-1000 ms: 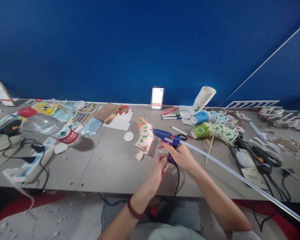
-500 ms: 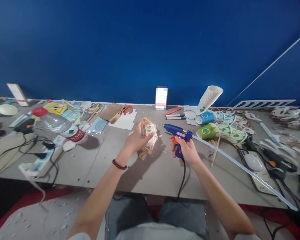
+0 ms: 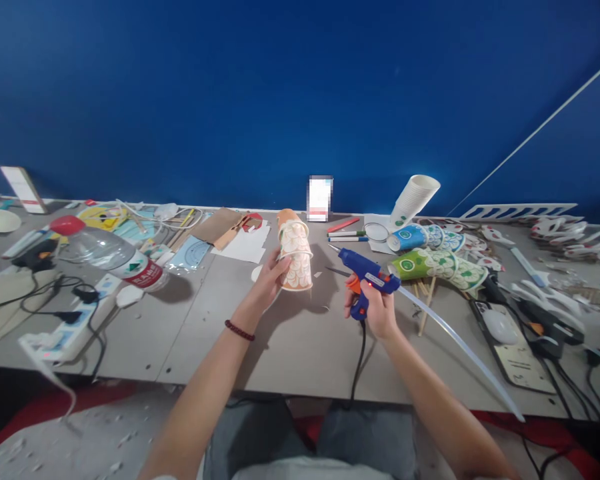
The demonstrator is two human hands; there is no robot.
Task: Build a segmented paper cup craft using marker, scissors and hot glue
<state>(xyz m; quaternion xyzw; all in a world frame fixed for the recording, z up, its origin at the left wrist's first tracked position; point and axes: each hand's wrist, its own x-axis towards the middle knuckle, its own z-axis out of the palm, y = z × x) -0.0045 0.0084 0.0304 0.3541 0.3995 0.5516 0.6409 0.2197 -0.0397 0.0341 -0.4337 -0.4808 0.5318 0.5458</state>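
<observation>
My left hand (image 3: 271, 280) is closed round the side of an orange and white stack of paper cups (image 3: 296, 257), joined one over another and held above the table. Its patterned sides face me. In my right hand (image 3: 377, 303) is a blue glue gun (image 3: 367, 270) with an orange trigger, its nozzle pointing up and left towards the cups but apart from them. A long clear glue stick (image 3: 460, 340) sticks out of the gun's back. Right of the gun lie a green joined cup stack (image 3: 440, 267) and a blue one (image 3: 427, 237).
A plastic water bottle (image 3: 113, 253) leans at the left above a white power strip (image 3: 83, 327) with cables. White stacked cups (image 3: 415, 199) stand at the back right, near markers (image 3: 347, 237). A phone (image 3: 320, 198) rests against the blue wall. Another phone (image 3: 520, 360) lies at the right.
My left hand has turned the cup stack, so it shows its long side and stands more upright. The glue gun has tilted, its back end lower. The view has shifted slightly.
</observation>
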